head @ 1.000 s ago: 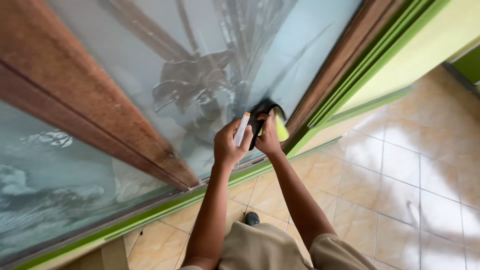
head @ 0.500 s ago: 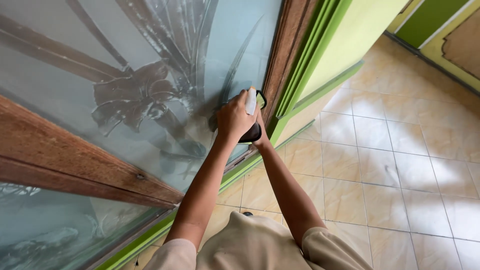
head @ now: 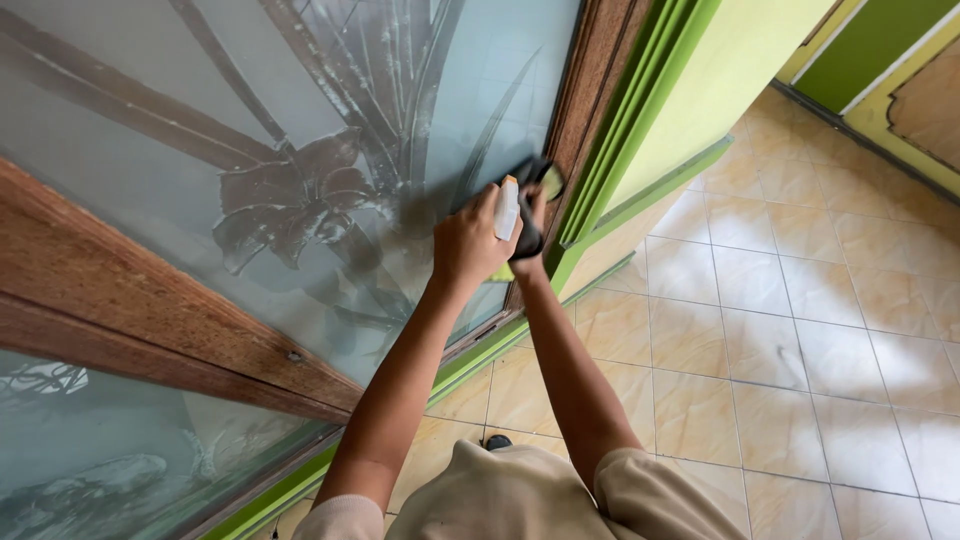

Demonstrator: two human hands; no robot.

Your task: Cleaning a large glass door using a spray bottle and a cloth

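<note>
frosted glass door panel (head: 200, 130) with an etched flower, brown wooden frame (head: 590, 90) at its right edge, tan floor tiles (head: 800, 330) below. left hand (head: 470, 245) is clamped around a small white spray bottle (head: 507, 208), long axis upright, just beside the glass. right hand (head: 530, 235), mostly hidden behind the left, presses a dark cloth (head: 535, 180) to the glass by the frame; its grip can't be made out.

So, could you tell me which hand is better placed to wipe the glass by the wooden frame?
The right hand, I would judge: it holds the dark cloth against the frosted glass beside the wooden frame. The left hand grips a small white bottle, so it is occupied.
</note>
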